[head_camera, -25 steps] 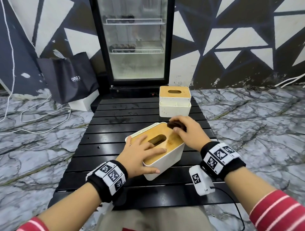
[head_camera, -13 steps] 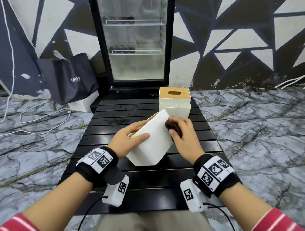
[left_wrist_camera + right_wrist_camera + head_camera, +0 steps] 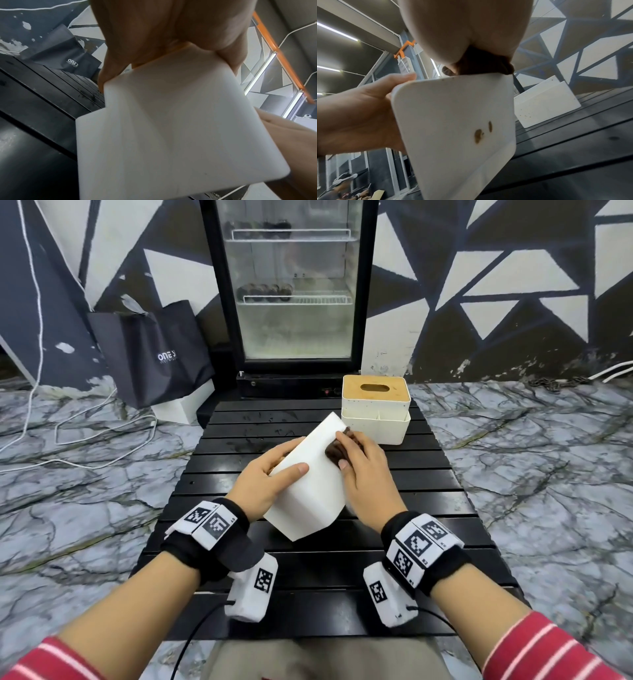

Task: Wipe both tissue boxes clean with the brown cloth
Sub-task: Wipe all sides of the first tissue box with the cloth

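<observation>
Tissue box (image 3: 310, 491) tilted, brown cloth (image 3: 337, 448) pressing it.

You held the tilted tissue box (image 3: 310, 474) above the table (image 3: 239, 440), left hand (image 3: 265, 479) on its left, right hand (image 3: 364, 474) pressing cloth (image 3: 334, 451) on its right; second box (image 3: 375, 409) sat just behind.

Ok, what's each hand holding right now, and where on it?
The left hand grips the tilted tissue box by its left edge, thumb on the white side. The right hand holds the brown cloth bunched under its fingers, pressed against the box's upper right side.
</observation>
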